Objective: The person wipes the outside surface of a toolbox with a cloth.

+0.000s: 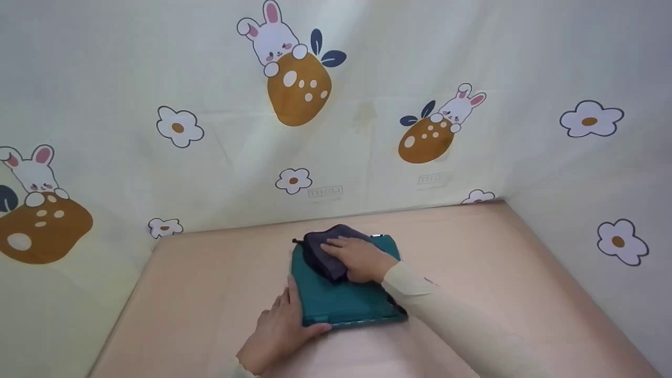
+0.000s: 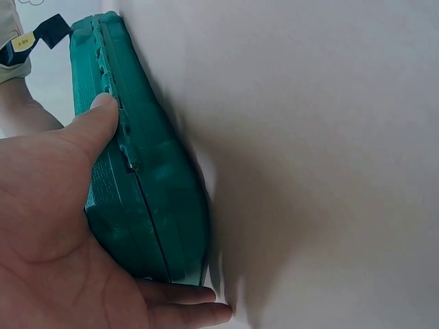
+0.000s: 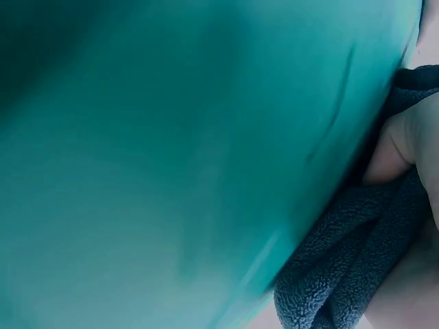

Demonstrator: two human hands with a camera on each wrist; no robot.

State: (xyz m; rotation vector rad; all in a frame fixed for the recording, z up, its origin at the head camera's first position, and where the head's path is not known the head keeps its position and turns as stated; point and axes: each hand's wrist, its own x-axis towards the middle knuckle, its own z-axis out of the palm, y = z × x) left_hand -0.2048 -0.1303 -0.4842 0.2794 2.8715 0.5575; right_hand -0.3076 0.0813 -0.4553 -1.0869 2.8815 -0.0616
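Observation:
A teal plastic case [image 1: 346, 302] lies flat on the table, its seam and hinge-like edge showing in the left wrist view. My left hand [image 1: 281, 323] rests against its near left corner, fingers straight along the left side and thumb on the near edge [image 2: 113, 137]. On top of the case, toward its far part, sits a folded dark fleecy cloth [image 1: 320, 252]. My right hand [image 1: 362, 257] holds this cloth down on the lid. Seen from the right wrist, the thumb [image 3: 391, 154] is tucked into the folds of the cloth [image 3: 329, 267].
A pale pinkish tabletop [image 1: 210, 294] surrounds the case. Behind it and at the sides hangs a light curtain [image 1: 220, 173] printed with rabbits, fruit and flowers. A dark strap end [image 2: 51, 31] on the right wrist shows in the left wrist view.

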